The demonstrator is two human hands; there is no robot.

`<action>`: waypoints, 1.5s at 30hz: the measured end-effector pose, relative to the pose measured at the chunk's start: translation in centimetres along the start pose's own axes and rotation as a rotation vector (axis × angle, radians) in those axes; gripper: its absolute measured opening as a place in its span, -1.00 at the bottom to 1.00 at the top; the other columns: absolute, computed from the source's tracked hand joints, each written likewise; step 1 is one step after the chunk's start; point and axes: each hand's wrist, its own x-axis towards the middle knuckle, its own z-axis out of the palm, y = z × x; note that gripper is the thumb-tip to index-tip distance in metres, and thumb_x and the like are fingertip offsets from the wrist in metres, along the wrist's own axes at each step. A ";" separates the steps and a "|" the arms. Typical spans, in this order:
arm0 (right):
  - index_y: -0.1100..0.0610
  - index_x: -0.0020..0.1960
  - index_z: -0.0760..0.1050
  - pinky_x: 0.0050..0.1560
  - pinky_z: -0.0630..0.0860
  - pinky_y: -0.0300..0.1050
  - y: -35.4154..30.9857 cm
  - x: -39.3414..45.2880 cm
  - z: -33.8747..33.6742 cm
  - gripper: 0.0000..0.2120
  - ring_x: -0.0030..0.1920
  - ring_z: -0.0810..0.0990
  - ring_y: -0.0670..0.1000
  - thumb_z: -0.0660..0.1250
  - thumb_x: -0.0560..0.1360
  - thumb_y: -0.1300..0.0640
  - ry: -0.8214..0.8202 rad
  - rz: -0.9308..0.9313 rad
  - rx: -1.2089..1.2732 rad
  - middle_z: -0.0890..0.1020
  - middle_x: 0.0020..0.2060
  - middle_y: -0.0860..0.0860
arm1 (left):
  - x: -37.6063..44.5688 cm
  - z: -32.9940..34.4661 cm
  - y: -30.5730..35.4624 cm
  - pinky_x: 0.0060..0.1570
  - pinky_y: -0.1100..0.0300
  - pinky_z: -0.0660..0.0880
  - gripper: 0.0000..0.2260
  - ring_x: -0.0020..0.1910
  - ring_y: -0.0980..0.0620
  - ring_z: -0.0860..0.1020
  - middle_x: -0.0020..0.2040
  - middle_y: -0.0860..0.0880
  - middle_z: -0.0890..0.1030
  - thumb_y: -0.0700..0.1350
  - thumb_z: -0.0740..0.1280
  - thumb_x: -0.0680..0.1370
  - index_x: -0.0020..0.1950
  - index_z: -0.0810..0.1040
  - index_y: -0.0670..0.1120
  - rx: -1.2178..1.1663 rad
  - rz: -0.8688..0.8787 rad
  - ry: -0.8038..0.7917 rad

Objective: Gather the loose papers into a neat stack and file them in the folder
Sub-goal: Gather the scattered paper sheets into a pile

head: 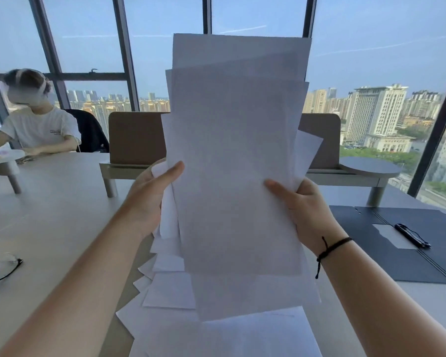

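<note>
1. The bundle of papers is plain white, held upright in front of the person, above the table. It's pretty messy: sheets fan out at the top and bottom, and one corner pokes out on the right.
2. The left hand grips the bundle's left edge, thumb on the front, fingers behind.
3. The right hand grips the right edge the same way, thumb on the front. There's a black cord bracelet on that wrist.
4. More loose sheets lie overlapped on the table under the bundle, corners sticking out to the left.
5. The dark folder lies open and flat at the right, well apart from the bundle, with a black pen on it.
6. Bare tabletop runs to the left; glasses sit near the left edge.
7. Another person sits at the far left, well clear.
</note>
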 end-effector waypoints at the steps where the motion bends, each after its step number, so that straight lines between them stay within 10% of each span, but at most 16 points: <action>1: 0.17 -0.01 0.69 -0.04 0.70 0.10 -0.5 0.0 0.2 -0.92 -0.14 0.75 0.13 0.45 0.53 0.19 -0.008 -0.016 -0.011 0.77 -0.11 0.13 | -0.1 0.3 0.3 0.22 -0.06 0.51 -0.76 0.13 -0.06 0.67 0.12 -0.04 0.72 -0.06 0.44 0.48 0.14 0.68 -0.01 0.021 0.026 0.030; 9: 0.23 -0.01 0.72 -0.02 0.70 0.07 -3.2 -0.5 1.3 -0.87 -0.05 0.76 0.18 0.49 0.50 0.18 -0.035 -0.071 0.018 0.77 -0.04 0.19 | -0.5 2.4 3.6 -0.14 0.22 0.61 -0.92 -0.11 0.08 0.71 -0.13 0.07 0.75 -0.16 0.44 0.53 -0.06 0.69 0.02 0.088 0.276 0.143; 19: 0.15 0.03 0.68 0.00 0.69 0.07 -1.6 -1.5 0.1 -0.87 -0.02 0.77 0.13 0.48 0.50 0.14 -0.003 -0.024 0.000 0.78 -0.03 0.10 | -1.8 0.5 -1.8 0.25 -0.12 0.52 -0.59 0.09 -0.07 0.69 0.09 -0.04 0.73 0.09 0.53 0.39 0.16 0.66 -0.08 0.210 -0.007 0.013; 23: 0.15 -0.02 0.68 -0.05 0.69 0.09 -1.2 -1.2 0.5 -0.92 -0.11 0.77 0.12 0.48 0.51 0.16 0.012 -0.016 -0.011 0.79 -0.10 0.09 | -2.0 1.9 -3.2 0.17 -0.16 0.57 -0.77 0.05 -0.18 0.69 0.03 -0.14 0.73 -0.11 0.46 0.50 0.11 0.68 -0.19 0.200 -0.045 0.076; 31: 0.25 0.05 0.68 0.02 0.68 0.19 -0.2 -1.1 -0.6 -0.82 -0.05 0.74 0.24 0.50 0.48 0.20 -0.077 0.030 -0.060 0.75 -0.01 0.23 | -0.3 3.1 -0.9 0.01 0.07 0.56 -0.90 -0.08 0.09 0.66 -0.18 0.17 0.72 -0.08 0.45 0.52 -0.17 0.70 0.10 0.175 0.208 0.327; 37: 0.26 -0.05 0.69 -0.06 0.69 0.06 -0.1 -0.4 -0.3 -0.91 -0.15 0.75 0.14 0.45 0.53 0.23 -0.014 -0.023 -0.074 0.77 -0.11 0.16 | 0.0 4.6 3.6 -0.02 0.19 0.60 -0.86 -0.03 0.12 0.66 -0.10 0.16 0.72 -0.13 0.39 0.57 -0.09 0.68 0.10 0.072 0.372 0.225; 45: 0.23 0.00 0.70 0.06 0.68 0.19 4.7 -2.5 -0.8 -0.88 0.00 0.75 0.25 0.51 0.46 0.26 0.031 0.117 -0.014 0.77 -0.06 0.18 | -2.1 0.4 -3.7 0.20 -0.21 0.54 -0.63 0.02 -0.12 0.70 0.01 -0.12 0.74 -0.01 0.52 0.33 0.07 0.70 -0.16 0.319 -0.059 -0.011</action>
